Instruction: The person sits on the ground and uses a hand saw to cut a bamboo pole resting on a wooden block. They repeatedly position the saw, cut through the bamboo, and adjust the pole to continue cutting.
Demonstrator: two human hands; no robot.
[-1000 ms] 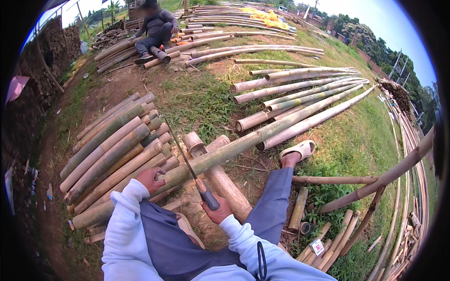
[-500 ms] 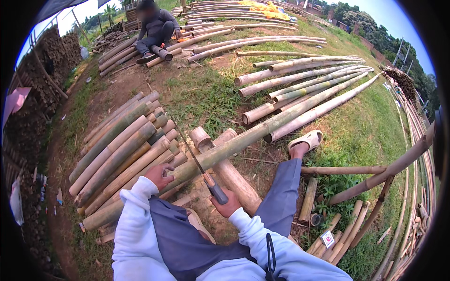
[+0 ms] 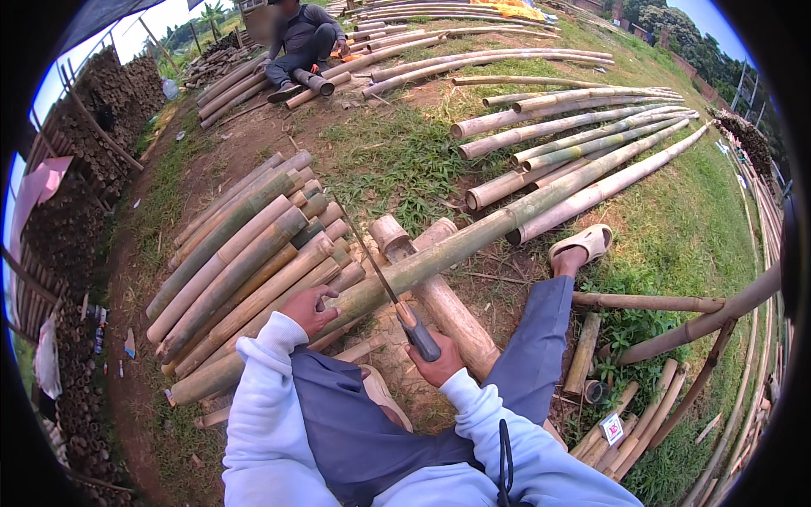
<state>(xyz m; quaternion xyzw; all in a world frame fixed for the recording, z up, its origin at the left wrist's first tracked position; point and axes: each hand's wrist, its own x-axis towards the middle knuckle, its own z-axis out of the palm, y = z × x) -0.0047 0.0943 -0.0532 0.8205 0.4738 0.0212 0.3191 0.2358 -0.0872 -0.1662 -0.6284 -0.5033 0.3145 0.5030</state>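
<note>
R hand (image 3: 439,362) grips dark-handled handsaw (image 3: 406,317), thin blade across smooth greenish bamboo pole (image 3: 473,241), propped o/ thick tan bamboo log (image 3: 456,317). L hand (image 3: 311,311) on pole, fingers curled; can't tell if gripping.

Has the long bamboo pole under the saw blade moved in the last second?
No, not visibly. Against the thick bamboo piece it crosses, the long bamboo pole shows no shift either way; the whole view has drifted.

Brown soil (image 3: 135,397) and green grass (image 3: 701,211) lie in bright daylight. A wood stack (image 3: 118,93) lines the left, and trees (image 3: 666,25) stand under blue sky (image 3: 716,27) at upper right.
</note>
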